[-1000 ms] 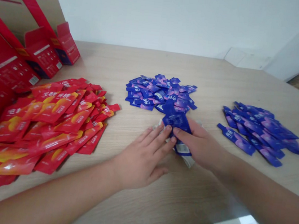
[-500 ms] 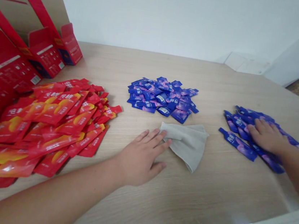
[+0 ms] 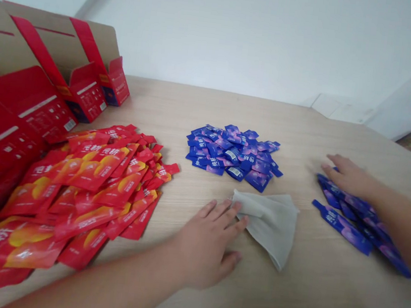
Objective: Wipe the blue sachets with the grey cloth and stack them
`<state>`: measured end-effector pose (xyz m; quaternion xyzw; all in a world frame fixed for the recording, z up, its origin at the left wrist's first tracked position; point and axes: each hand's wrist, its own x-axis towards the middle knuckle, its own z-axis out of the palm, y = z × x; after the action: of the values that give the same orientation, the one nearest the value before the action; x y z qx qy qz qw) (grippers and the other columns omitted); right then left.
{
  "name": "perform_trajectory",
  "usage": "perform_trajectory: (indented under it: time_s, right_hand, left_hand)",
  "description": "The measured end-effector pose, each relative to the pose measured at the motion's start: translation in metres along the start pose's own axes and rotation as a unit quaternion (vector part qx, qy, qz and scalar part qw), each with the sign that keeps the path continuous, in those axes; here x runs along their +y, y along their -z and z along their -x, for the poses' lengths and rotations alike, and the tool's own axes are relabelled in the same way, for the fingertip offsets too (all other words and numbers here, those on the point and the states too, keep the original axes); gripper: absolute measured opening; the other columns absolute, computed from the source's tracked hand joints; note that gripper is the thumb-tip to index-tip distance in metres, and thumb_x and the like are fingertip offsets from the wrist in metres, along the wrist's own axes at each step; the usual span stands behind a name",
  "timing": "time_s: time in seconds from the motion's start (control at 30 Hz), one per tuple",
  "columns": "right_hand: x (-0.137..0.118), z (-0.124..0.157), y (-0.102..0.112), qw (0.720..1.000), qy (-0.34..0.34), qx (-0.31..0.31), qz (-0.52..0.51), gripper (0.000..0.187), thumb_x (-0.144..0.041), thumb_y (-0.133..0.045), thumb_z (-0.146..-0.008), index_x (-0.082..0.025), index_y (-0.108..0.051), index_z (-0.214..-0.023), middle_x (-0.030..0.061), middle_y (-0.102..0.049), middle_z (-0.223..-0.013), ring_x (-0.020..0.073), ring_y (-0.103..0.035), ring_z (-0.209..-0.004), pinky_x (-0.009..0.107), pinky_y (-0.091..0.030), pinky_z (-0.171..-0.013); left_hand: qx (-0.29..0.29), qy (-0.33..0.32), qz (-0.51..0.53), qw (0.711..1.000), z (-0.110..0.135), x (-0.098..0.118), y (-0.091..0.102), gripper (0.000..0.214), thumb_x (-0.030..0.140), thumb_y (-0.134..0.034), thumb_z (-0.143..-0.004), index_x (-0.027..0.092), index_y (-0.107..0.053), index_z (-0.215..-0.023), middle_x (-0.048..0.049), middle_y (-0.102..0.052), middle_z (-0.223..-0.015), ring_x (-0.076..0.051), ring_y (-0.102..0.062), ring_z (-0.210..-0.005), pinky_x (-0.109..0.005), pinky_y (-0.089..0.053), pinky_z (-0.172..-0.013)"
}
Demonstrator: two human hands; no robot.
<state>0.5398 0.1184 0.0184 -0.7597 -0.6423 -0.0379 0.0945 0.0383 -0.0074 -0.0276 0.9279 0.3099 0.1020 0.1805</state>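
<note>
1. The left hand lies flat on the table, fingers spread. Its fingertips touch the left edge of a grey cloth, and it holds nothing.
2. The right hand rests palm down and open on the far end of a row of long blue packets, gripping none.
3. The cloth looks soft, light and limp, so it is probably best pinched at an edge or corner. Its long axis runs diagonally, with the narrow tip towards the near right.
4. The long packets look light, slick and bendy. They lie side by side, narrow ends pointing left.
5. Small blue packets are heaped just beyond the cloth. Red packets and red boxes lie at the left.
</note>
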Motion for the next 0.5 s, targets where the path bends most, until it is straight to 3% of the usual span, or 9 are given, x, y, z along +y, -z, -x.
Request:
perform_trajectory:
  time_s: [0.1, 0.3, 0.4, 0.5]
  right_hand:
    - [-0.063, -0.032, -0.016, 0.995, 0.066, -0.044, -0.059, 0.075, -0.059, -0.037, -0.11, -0.01, -0.042, -0.165, 0.0252, -0.041, -0.171, 0.0321, -0.04, -0.16, 0.041, -0.031, -0.13]
    - [-0.179, -0.102, -0.047, 0.976, 0.154, -0.115, -0.107, 0.096, -0.078, -0.048, -0.098, -0.015, -0.036, -0.17, 0.0162, -0.037, -0.176, 0.0349, -0.039, -0.161, 0.045, -0.029, -0.134]
    - [-0.222, -0.136, -0.052, 0.965, 0.183, -0.154, -0.102, 0.113, -0.085, -0.06, -0.087, -0.013, -0.036, -0.169, 0.0183, -0.036, -0.175, 0.0372, -0.042, -0.159, 0.045, -0.034, -0.132]
    - [-0.254, -0.168, -0.054, 0.963, 0.183, -0.18, -0.081, 0.12, -0.087, -0.075, -0.072, -0.013, -0.048, -0.162, 0.0225, -0.051, -0.165, 0.0426, -0.054, -0.149, 0.05, -0.045, -0.124]
  left_hand:
    - [-0.004, 0.002, 0.017, 1.0, 0.0, 0.0, -0.001, 0.072, 0.058, -0.05, -0.106, 0.024, -0.038, -0.169, -0.0138, -0.025, -0.179, -0.036, -0.024, -0.167, -0.061, -0.02, -0.134]
    - [-0.022, 0.009, 0.067, 0.997, 0.002, 0.0, 0.007, 0.074, 0.061, -0.05, -0.107, 0.026, -0.036, -0.17, -0.0129, -0.02, -0.181, -0.037, -0.02, -0.167, -0.062, -0.018, -0.135]
    - [-0.045, 0.004, 0.094, 0.995, 0.001, -0.003, 0.01, 0.074, 0.061, -0.051, -0.107, 0.025, -0.036, -0.17, -0.0134, -0.019, -0.18, -0.037, -0.018, -0.168, -0.062, -0.016, -0.136]
    - [-0.055, -0.004, 0.098, 0.994, -0.002, -0.007, 0.006, 0.076, 0.059, -0.052, -0.105, 0.025, -0.034, -0.17, -0.0144, -0.019, -0.18, -0.038, -0.018, -0.167, -0.063, -0.015, -0.135]
